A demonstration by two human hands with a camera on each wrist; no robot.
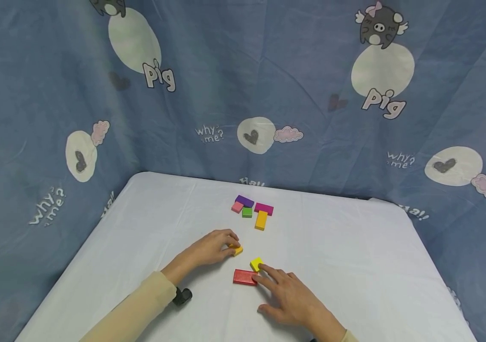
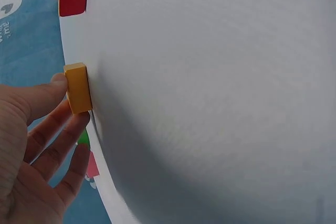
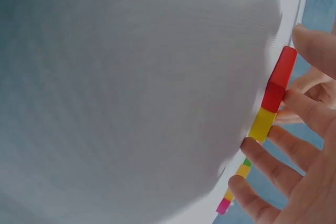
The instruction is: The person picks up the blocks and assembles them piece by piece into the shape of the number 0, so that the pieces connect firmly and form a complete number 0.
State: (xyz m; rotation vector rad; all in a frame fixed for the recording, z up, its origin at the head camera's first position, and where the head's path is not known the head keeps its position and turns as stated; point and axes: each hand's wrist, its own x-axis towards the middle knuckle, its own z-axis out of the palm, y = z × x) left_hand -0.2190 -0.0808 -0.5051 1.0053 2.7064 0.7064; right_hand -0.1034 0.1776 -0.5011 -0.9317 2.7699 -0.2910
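Note:
Near the middle of the table, my left hand [image 1: 213,248] pinches a small orange-yellow block [image 1: 237,251] between thumb and fingers. The left wrist view shows that block [image 2: 79,88] with the thumb against its side. My right hand [image 1: 290,297] is spread, its fingers fairly straight. One fingertip touches the right end of a red block [image 1: 244,277], another the yellow block [image 1: 255,263] just behind it. In the right wrist view, the red block [image 3: 280,77] and the yellow block [image 3: 261,125] appear end to end, with the thumb off to one side.
Farther back lie a purple block [image 1: 244,201], a pink block [image 1: 237,207], a green block [image 1: 247,212], a magenta block [image 1: 264,209] and an orange block [image 1: 261,220]. A white cloth [image 1: 354,266] covers the table. Behind hangs a blue printed curtain [image 1: 208,95].

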